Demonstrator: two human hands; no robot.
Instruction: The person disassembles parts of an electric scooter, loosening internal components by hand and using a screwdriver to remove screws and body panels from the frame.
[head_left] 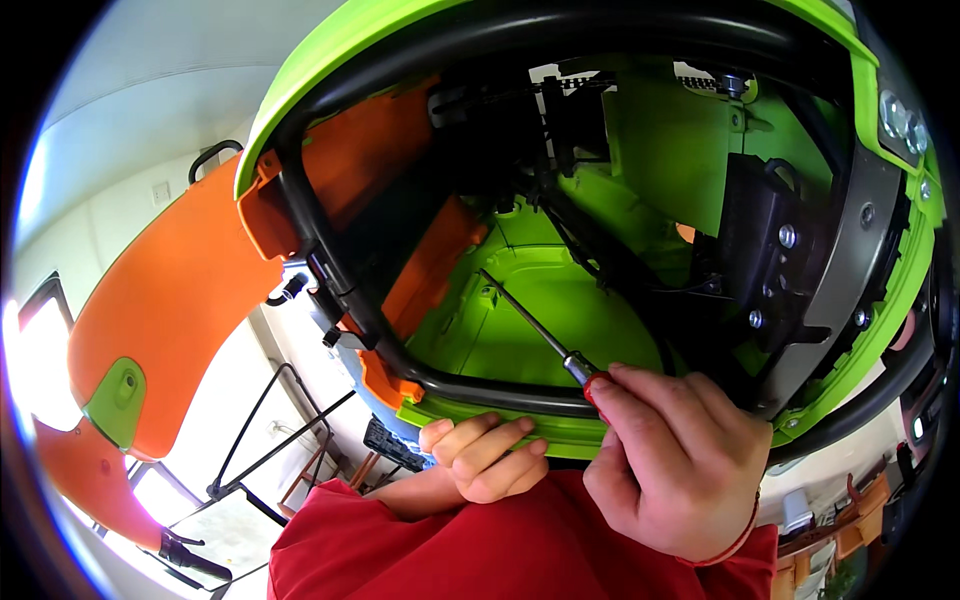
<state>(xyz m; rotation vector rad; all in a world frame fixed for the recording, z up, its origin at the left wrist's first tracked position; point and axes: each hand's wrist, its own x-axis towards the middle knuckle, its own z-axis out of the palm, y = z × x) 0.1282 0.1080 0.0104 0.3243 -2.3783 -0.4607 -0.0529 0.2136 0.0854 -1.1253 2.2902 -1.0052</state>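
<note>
My right hand (685, 460) is closed round the red handle of a screwdriver (530, 318). Its long thin metal shaft slants up and left into the open green body shell (560, 330). The tip lies close to a small raised mount (488, 294) inside the shell; whether they touch, I cannot tell. My left hand (488, 455) is curled up against the lower green rim (560, 434), left of the right hand. Anything inside its fingers is hidden. A black tube frame (480, 390) runs round the opening.
Orange panels (185, 290) stick out at the left, with a black-gripped lever (195, 560) below. Inside the shell are dark cables (575, 235) and a black bracket (755, 230) with bolts. A grey metal plate (835, 270) lines the right side. A thin black stand (270, 440) stands at lower left.
</note>
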